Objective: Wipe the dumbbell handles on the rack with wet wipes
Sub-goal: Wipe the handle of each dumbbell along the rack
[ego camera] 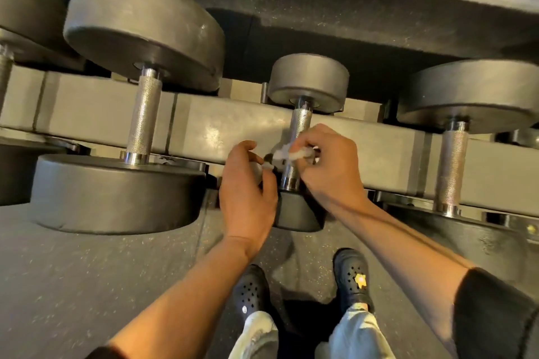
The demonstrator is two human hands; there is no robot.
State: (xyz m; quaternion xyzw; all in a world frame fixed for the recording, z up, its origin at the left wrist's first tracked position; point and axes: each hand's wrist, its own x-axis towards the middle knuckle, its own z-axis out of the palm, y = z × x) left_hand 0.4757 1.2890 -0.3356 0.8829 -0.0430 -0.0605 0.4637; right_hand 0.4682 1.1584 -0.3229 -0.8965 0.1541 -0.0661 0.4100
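Our right hand (329, 166) pinches a crumpled white wet wipe (287, 154) between thumb and curled fingers, pressing it against the knurled steel handle (300, 122) of the small dumbbell at the centre of the rack. Our left hand (248, 195) sits just beside it at 9 o'clock, fingers curled and pinching a small pale piece of wipe (267, 167) at the fingertips. Both forearms are bare, with dark sleeves pushed up near the elbows.

The small dumbbell lies front to back across the grey rack rail (227, 125), its far head (309, 81) at 12 o'clock from our hands and its near head (297, 213) just below them at 6 o'clock. At 9 to 10 o'clock lies a much larger dumbbell (143, 116), its handle uncovered and gleaming. At 3 o'clock another large dumbbell (453, 166) rests on the same rail, and a further one (17, 3) shows partly at the far left edge.

We can read no brand, weight number or other writing on any dumbbell head or on the rack.

At 6 o'clock, well below our hands, our feet stand on speckled dark rubber flooring (87, 285) in dark perforated clogs (351, 277); the right one carries a small yellow charm. Pale trouser legs (355, 332) show above them.
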